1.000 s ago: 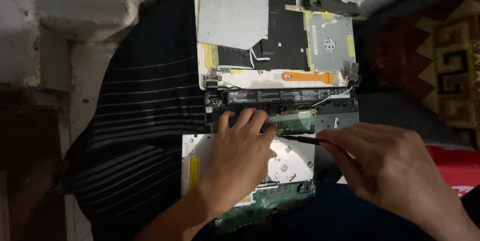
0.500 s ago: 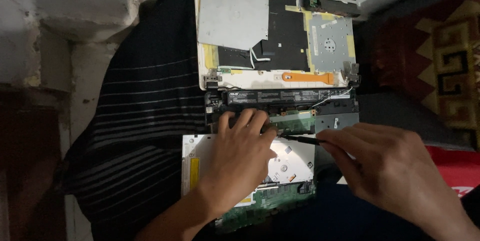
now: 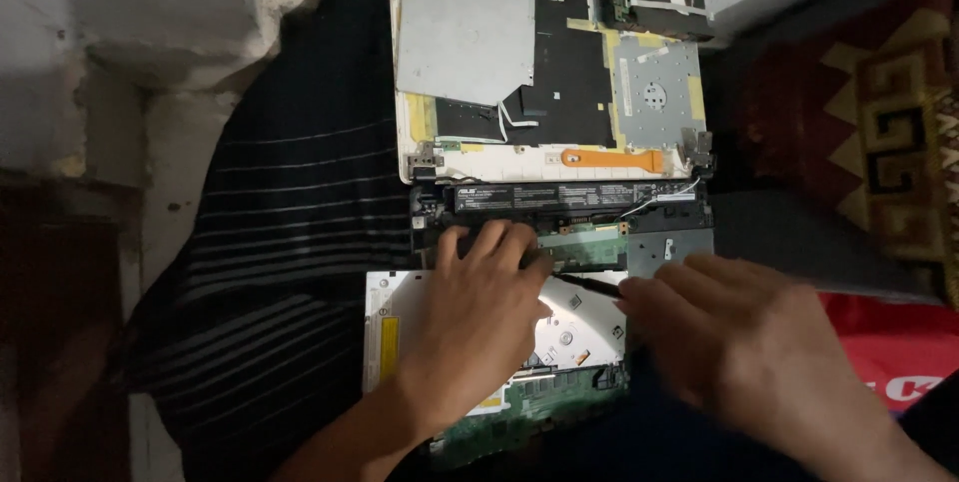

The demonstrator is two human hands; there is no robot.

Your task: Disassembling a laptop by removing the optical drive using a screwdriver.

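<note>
Your left hand (image 3: 479, 332) lies flat, fingers spread and closed on nothing, on the white rectangular optical drive (image 3: 589, 327) with its metal cover, and the fingertips reach the dark inner frame of the opened laptop (image 3: 579, 217). Your right hand (image 3: 749, 352) is blurred; its fingers are pinched on a thin dark tool (image 3: 584, 283), probably a screwdriver, whose tip points to the drive's upper edge beside the small green circuit strip (image 3: 584, 247).

I judge that the disassembly is already well advanced. The white bottom shell (image 3: 519, 157) lies open and apart above, showing a grey metal plate (image 3: 465, 27) and an orange flat cable (image 3: 609, 157). A green circuit board (image 3: 539, 417) is exposed below the drive. The long black battery bar (image 3: 549, 197) sits in the frame, so the inner parts are not yet all separated. Everything rests on a dark striped cloth (image 3: 280, 242).
</note>
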